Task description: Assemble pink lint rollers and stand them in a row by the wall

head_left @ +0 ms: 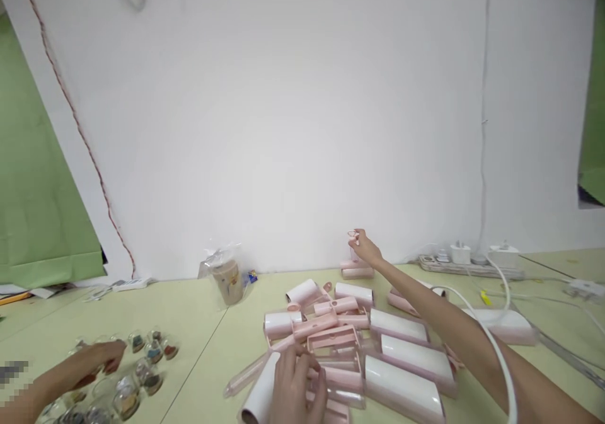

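My right hand is stretched out near the wall, its fingers pinched on a pink handle piece with a small loop. Just beneath it lie pink-and-white lint rollers. Close to me, my left hand rests on a pile of lint roller parts, fingers curled down over it; what they hold is hidden. About it lie pink roller frames and white sticky rolls in clear pink covers. One white roll is right beside my left hand.
At the left, another person's hand reaches among several small clear domes. A bagged cup stands by the wall. At the right are a power strip with chargers and a white cable looping across my right arm.
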Available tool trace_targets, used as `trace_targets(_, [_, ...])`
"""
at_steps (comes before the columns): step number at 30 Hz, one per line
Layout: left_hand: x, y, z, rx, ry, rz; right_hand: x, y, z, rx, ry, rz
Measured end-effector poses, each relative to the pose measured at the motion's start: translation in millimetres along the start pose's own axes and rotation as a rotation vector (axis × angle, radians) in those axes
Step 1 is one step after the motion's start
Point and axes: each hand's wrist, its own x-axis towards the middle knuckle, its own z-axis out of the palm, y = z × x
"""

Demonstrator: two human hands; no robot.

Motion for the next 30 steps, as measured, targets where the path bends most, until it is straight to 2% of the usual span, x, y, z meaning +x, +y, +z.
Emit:
trace_targets(3, [-1.5, 11.9, -4.2, 0.009, -0.123, -0.041, -20.4, -7.7, -2.1, -0.031, -0.032, -0.049])
trace_targets(5, [-1.3, 22.4, -8.1, 0.010, -0.218, -0.080, -47.4, -16.4, -11.8, -0.037, -0.110, -0.155])
trace_targets(8, [1.0, 37.8, -13.5, -0.015, -0.375, -0.091, -105.5, -29.9, -36.6, -0.042, -0.318, -0.379])
trace_targets(10, [1.8, 46.1, -14.8, -0.034, -0.442, -0.071, -149.0, -33.3, -52.5, -0.064, -0.431, -0.478])
trace_targets(13, [0.1, 55.2, -11.5, -0.067, -0.478, -0.047, -207.0, -22.8, -61.8, -0.141, -0.487, -0.509])
trace_targets(15, [-2.3, 59.9, -6.3, -0.106, -0.485, -0.034, -235.1, -9.2, -58.6, -0.194, -0.468, -0.499])
trace_targets(18, [-5.9, 66.6, 2.9, -0.203, -0.455, -0.053, -259.7, 7.8, -54.5, -0.208, -0.428, -0.550])
trace_targets(21, [-7.8, 73.4, 11.4, -0.338, -0.455, -0.126, -265.7, 13.5, -63.3, -0.130, -0.424, -0.577])
trace_targets(23, [-6.1, 78.7, 17.4, -0.453, -0.442, -0.223, -262.7, 11.6, -74.5, 0.054, -0.429, -0.414])
trace_targets(25, [-0.4, 86.0, 24.3, -0.571, -0.436, -0.375, -258.0, 5.9, -85.4, 0.329, -0.390, -0.074])
trace_targets(27, [9.7, 95.4, 31.2, -0.678, -0.489, -0.531, -255.5, -2.6, -93.1, 0.645, -0.337, 0.314])
trace_targets(28, [15.9, 100.5, 33.9, -0.716, -0.540, -0.575, -255.8, -7.2, -95.5, 0.806, -0.331, 0.471])
trace_targets(30, [29.0, 110.1, 36.6, -0.713, -0.606, -0.577, -259.4, -15.5, -97.3, 1.086, -0.379, 0.689])
